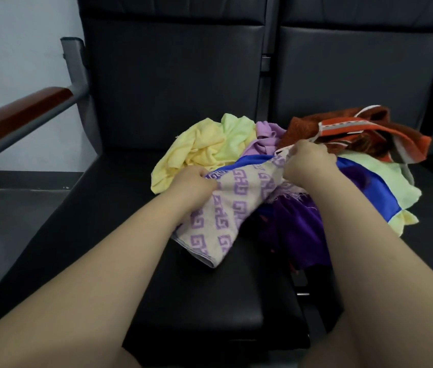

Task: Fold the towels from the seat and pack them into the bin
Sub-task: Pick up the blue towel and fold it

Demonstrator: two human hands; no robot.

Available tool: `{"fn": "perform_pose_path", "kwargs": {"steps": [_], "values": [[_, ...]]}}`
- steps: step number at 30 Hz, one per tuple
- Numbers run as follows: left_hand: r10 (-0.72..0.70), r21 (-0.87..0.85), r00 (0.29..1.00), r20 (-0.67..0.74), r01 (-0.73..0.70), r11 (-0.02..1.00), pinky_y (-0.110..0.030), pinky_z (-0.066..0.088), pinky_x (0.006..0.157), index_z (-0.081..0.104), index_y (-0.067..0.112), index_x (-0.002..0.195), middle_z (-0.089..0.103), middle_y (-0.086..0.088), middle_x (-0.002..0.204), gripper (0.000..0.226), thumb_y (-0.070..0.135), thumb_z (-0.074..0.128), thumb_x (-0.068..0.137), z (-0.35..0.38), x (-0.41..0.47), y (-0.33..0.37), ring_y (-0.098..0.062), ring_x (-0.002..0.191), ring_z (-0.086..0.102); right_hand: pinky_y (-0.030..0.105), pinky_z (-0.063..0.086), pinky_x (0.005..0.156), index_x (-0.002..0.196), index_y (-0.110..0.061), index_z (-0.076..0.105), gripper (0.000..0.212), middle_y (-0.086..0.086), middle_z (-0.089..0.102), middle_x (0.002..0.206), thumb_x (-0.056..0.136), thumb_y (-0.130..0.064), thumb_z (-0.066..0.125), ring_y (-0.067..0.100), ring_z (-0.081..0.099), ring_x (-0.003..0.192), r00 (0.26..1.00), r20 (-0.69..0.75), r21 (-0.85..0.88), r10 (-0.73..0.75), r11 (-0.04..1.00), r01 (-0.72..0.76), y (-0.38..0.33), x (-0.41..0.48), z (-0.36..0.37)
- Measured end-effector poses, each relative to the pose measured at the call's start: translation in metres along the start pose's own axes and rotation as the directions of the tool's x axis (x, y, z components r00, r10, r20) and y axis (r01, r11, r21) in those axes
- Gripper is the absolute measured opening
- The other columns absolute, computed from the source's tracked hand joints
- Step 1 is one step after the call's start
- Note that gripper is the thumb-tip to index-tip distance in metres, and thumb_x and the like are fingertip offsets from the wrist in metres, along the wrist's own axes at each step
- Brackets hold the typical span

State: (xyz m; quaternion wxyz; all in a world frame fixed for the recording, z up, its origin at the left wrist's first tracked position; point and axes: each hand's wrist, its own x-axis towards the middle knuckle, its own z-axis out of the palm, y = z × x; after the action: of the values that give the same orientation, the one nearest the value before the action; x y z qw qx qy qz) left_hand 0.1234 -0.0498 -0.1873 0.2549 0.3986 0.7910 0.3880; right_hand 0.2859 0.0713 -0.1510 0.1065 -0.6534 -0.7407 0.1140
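Your left hand [195, 181] is closed in a pinch on the near-left edge of the cream towel with the purple key pattern [232, 205], and your right hand [307, 162] pinches its far upper edge, so the cloth stretches between them while its lower end droops onto the black leather seat cushion [204, 296]. That towel lies at the front of a heap of loose towels at the back of the seat. Crowding it there are a crumpled pale yellow towel [186, 152] to the left, a lilac cloth [266, 138] behind, a rumpled orange-and-brown patterned towel [356, 131] at the far right, and a bright blue satin cloth [369, 192] and a deep purple cloth [300, 227] under your right forearm. A pale green towel [385, 179] lies at the right edge. A brown wooden armrest on a grey metal frame [21, 110] stands to the left of the seat. The bin cannot be made out.
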Motion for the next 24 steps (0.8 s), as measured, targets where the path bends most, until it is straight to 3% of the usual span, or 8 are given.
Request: {"fn": "perform_pose_path", "kwargs": {"steps": [2, 7, 9, 11, 15, 18, 20, 24], "values": [[-0.058, -0.157, 0.99, -0.129, 0.037, 0.987, -0.022, 0.034, 0.045, 0.064, 0.01, 0.095, 0.054, -0.003, 0.076, 0.011, 0.015, 0.054, 0.092, -0.014, 0.002, -0.002, -0.018, 0.058, 0.048, 0.045, 0.04, 0.101, 0.142, -0.01, 0.04, 0.06, 0.02, 0.041, 0.142, 0.088, -0.025, 0.06, 0.04, 0.042, 0.129, 0.993, 0.106, -0.062, 0.045, 0.997, -0.038, 0.008, -0.002, 0.001], [-0.18, -0.291, 0.943, -0.28, 0.095, 0.952, -0.033, 0.036, 0.056, 0.055, 0.011, 0.068, 0.047, -0.008, 0.069, 0.016, 0.004, 0.046, 0.078, -0.043, 0.015, -0.024, -0.024, 0.062, 0.043, 0.037, 0.044, 0.078, 0.122, -0.009, 0.05, 0.053, 0.014, 0.056, 0.123, 0.083, -0.039, 0.07, 0.031, 0.057, 0.107, 0.965, 0.263, -0.177, -0.019, 0.982, 0.068, 0.015, -0.013, 0.002], [-0.209, -0.214, 0.938, -0.277, 0.152, 0.965, -0.034, 0.043, 0.062, 0.065, 0.01, 0.087, 0.058, -0.009, 0.087, 0.015, 0.008, 0.051, 0.083, -0.044, 0.015, -0.024, -0.027, 0.074, 0.055, 0.033, 0.042, 0.069, 0.098, -0.009, 0.057, 0.039, 0.009, 0.061, 0.095, 0.084, -0.043, 0.07, 0.024, 0.059, 0.083, 0.957, 0.285, -0.206, -0.055, 0.972, 0.117, 0.019, -0.015, -0.002], [-0.203, -0.061, 0.939, -0.277, 0.194, 0.979, -0.037, 0.048, 0.077, 0.055, 0.015, 0.113, 0.052, -0.01, 0.12, 0.024, 0.018, 0.056, 0.089, -0.038, 0.013, -0.02, -0.029, 0.103, 0.057, 0.031, 0.042, 0.066, 0.078, -0.011, 0.052, 0.044, 0.006, 0.057, 0.078, 0.084, -0.051, 0.07, 0.021, 0.055, 0.068, 0.942, 0.331, -0.183, -0.058, 0.975, 0.124, 0.023, -0.017, -0.008], [0.061, 0.157, 0.951, -0.302, -0.013, 0.987, -0.042, 0.041, 0.102, 0.045, 0.019, 0.131, 0.035, -0.013, 0.138, 0.04, 0.019, 0.056, 0.093, -0.018, -0.007, 0.001, -0.031, 0.126, 0.038, 0.032, 0.044, 0.068, 0.074, -0.012, 0.047, 0.051, 0.005, 0.055, 0.078, 0.074, -0.05, 0.081, 0.026, 0.056, 0.078, 0.901, 0.431, -0.227, -0.051, 0.96, 0.163, 0.024, -0.025, -0.011], [0.205, 0.14, 0.963, -0.177, -0.182, 0.973, -0.032, 0.043, 0.084, 0.05, 0.019, 0.122, 0.047, -0.007, 0.129, 0.03, 0.017, 0.057, 0.092, 0.0, -0.021, 0.013, -0.022, 0.111, 0.051, 0.03, 0.041, 0.073, 0.071, -0.012, 0.042, 0.04, 0.004, 0.047, 0.073, 0.086, -0.032, 0.074, 0.025, 0.053, 0.086, 0.907, 0.409, -0.362, -0.102, 0.894, 0.264, 0.016, -0.036, -0.012], [0.184, 0.079, 0.983, -0.024, -0.182, 0.98, -0.037, 0.053, 0.079, 0.056, 0.019, 0.111, 0.061, -0.003, 0.113, 0.02, 0.017, 0.056, 0.092, 0.01, -0.029, 0.016, -0.021, 0.096, 0.062, 0.03, 0.04, 0.064, 0.067, -0.011, 0.042, 0.038, 0.004, 0.044, 0.071, 0.09, -0.027, 0.068, 0.024, 0.051, 0.085, 0.92, 0.361, -0.368, -0.15, 0.884, 0.288, 0.011, -0.037, -0.013], [0.062, -0.047, 0.947, 0.314, -0.05, 0.998, -0.038, 0.06, 0.084, 0.062, 0.01, 0.111, 0.067, -0.007, 0.103, 0.017, 0.02, 0.061, 0.096, 0.023, -0.04, 0.017, -0.024, 0.097, 0.071, 0.028, 0.033, 0.048, 0.084, 0.001, 0.063, 0.024, 0.008, 0.053, 0.072, 0.085, -0.022, 0.068, 0.022, 0.05, 0.07, 0.945, 0.168, -0.004, -0.281, 0.958, 0.286, 0.008, -0.029, -0.01]]}}
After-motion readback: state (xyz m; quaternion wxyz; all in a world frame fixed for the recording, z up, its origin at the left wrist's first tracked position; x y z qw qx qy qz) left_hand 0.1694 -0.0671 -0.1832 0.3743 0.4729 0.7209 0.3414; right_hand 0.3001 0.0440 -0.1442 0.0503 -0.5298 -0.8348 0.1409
